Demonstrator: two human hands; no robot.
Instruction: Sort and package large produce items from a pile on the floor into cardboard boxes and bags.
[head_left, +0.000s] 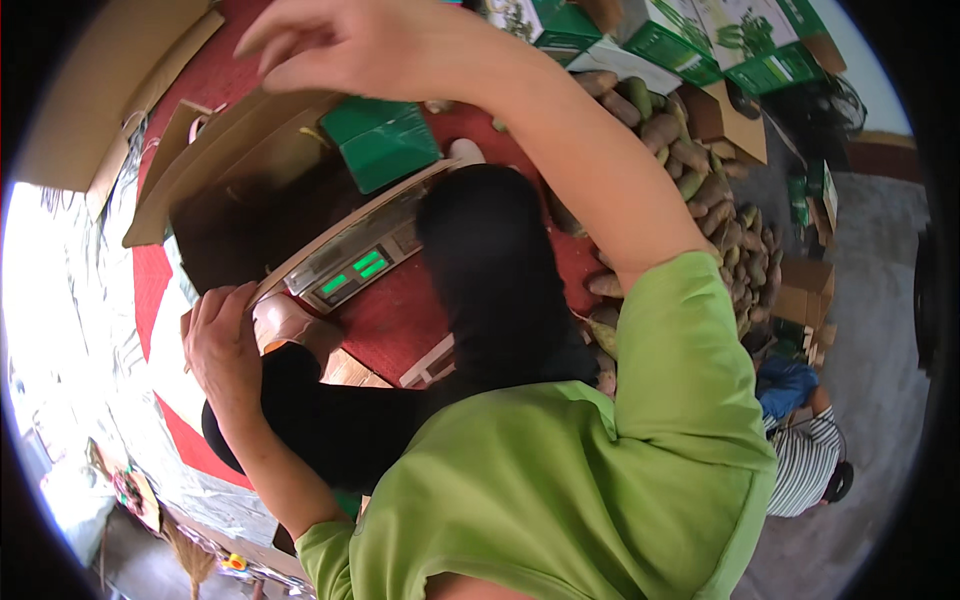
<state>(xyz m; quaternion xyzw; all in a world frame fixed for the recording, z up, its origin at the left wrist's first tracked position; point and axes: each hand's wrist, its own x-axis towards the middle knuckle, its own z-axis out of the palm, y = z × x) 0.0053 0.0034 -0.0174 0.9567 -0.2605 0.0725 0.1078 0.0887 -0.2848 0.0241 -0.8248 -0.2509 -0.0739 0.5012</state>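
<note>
A large brown cardboard box [160, 205] lies in front of me with its top open; the inside is dark. My left hand [222, 335] is closed on the box's near left corner, fingers over the edge. Above its far side is my right hand [350, 50], fingers apart and nothing visible in it; I cannot tell whether it touches the cardboard. A green carton [382, 150] shows at the box's right end. Along the box's near edge is a digital scale [345, 278] with a lit green display.
Long brownish-green root vegetables [725, 220] are heaped on the right. Green and white printed cartons [690, 45] stand at the far right. A person in a striped shirt [805, 460] bends at the right. Red covering [400, 310] lies under the scale. Silvery sheeting [90, 330] spreads at left.
</note>
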